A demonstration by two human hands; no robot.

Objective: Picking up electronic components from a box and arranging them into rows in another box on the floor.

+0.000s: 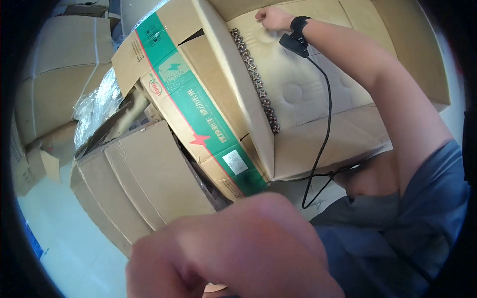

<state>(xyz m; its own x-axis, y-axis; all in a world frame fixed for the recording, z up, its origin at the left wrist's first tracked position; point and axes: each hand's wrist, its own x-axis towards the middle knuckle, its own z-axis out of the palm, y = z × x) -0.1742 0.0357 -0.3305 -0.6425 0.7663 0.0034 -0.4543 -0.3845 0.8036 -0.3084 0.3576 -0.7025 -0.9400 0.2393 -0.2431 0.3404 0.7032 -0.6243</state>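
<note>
My right hand (pixel 273 19) reaches far into an open cardboard box (pixel 328 141), closed with its fingers curled, just past the far end of a row of small round metal parts (pixel 256 77). Whatever it may hold is hidden. The shiny parts stand side by side along the box's left wall, on a pale cardboard sheet (pixel 308 102) with round dents. Close to the camera, my left hand (pixel 233 243) is large and a little blurred in the foreground. Its fingers are bent inward, and anything inside them is out of sight.
Left of the box lies a flattened carton with a green band (pixel 186 99). Nearer stands a torn brown carton (pixel 144 174); clear plastic wrap (pixel 99 102) lies behind it. Strapped cartons (pixel 69 64) are at the far left. A black cable (pixel 325 129) hangs from my right wristband.
</note>
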